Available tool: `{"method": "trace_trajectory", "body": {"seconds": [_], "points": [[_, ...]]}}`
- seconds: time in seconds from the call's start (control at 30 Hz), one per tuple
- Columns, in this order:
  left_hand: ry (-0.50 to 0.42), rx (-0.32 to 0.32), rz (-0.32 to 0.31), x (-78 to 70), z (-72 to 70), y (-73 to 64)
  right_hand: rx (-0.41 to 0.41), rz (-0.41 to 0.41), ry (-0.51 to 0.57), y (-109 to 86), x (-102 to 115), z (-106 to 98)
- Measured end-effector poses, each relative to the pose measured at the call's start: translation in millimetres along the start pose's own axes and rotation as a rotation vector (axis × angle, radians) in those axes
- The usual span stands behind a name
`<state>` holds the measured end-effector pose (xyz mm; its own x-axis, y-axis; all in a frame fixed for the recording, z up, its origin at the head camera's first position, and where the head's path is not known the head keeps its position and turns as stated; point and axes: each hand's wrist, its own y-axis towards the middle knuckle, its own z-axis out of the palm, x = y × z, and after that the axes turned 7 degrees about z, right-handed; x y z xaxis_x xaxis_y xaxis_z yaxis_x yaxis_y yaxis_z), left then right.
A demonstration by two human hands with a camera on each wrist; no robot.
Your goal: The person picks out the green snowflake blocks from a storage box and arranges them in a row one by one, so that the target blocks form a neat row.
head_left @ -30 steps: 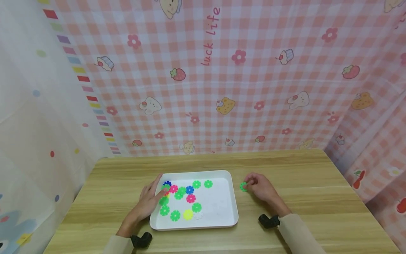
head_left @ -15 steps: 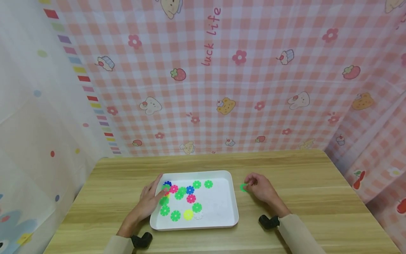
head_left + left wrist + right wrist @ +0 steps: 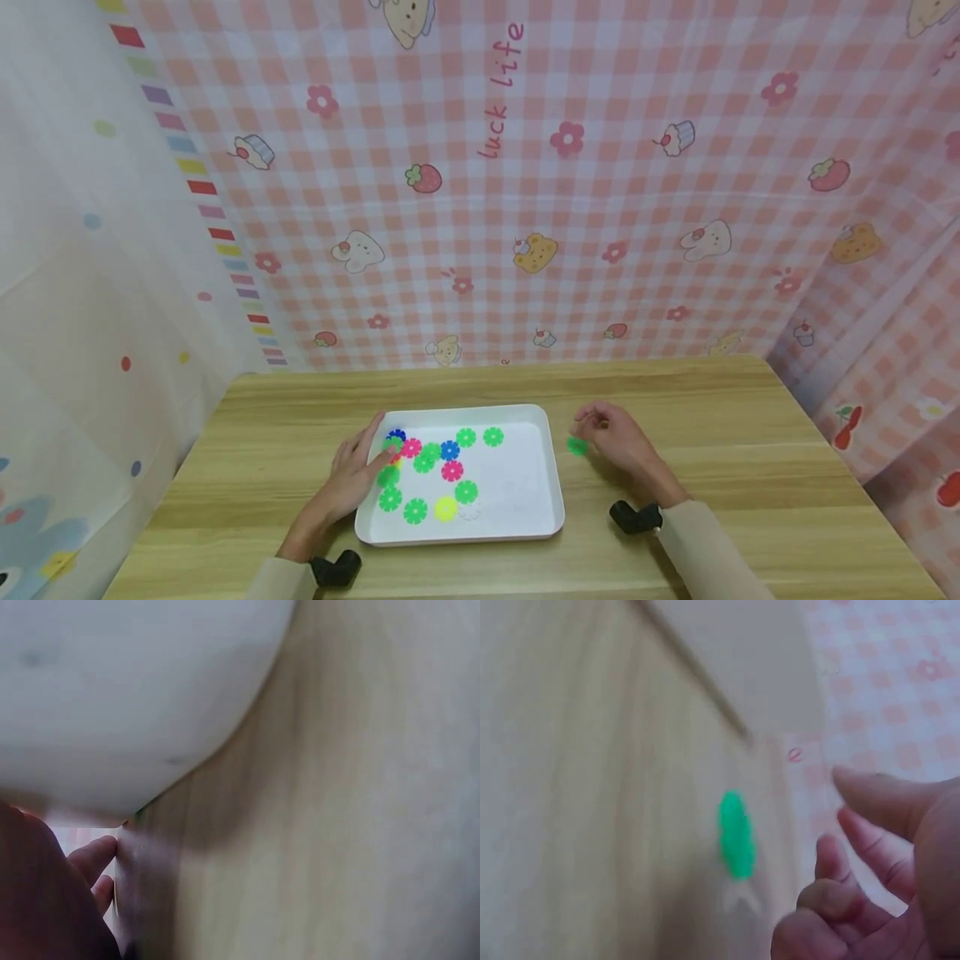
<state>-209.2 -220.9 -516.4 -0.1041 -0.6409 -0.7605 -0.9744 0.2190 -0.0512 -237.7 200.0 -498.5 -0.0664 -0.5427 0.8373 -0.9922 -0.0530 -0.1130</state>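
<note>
Right grip (image 3: 613, 438) is slack and empty, left grip (image 3: 354, 477) has the tray (image 3: 517, 492), so that green snowflake disc (image 3: 577, 447), well in from the right edge of the surface (image 3: 720, 475), could skid off a sloppy pinch.

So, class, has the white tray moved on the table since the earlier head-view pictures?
No: in the head view, the white tray shows no visible shift either way against the far edge of the table.

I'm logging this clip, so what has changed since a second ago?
The right hand has let go of the green notched disc, its fingers now apart from it. The left hand still holds the left rim of the white tray; the discs inside lie as before.
</note>
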Motion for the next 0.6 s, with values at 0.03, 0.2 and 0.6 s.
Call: {"method": "trace_trajectory", "body": {"seconds": [0.03,0.2,0.6], "points": [[0.004,-0.001,0.0,0.1,-0.2,0.1,0.005,-0.004,0.005,0.9,3.2,0.6],[0.013,-0.009,0.006,1.5,-0.6,0.6,0.074,-0.071,0.052,6.3,24.0,9.0],[0.008,-0.015,0.019,1.7,0.9,0.0,0.173,-0.181,-0.066,23.3,60.8,41.0]]}}
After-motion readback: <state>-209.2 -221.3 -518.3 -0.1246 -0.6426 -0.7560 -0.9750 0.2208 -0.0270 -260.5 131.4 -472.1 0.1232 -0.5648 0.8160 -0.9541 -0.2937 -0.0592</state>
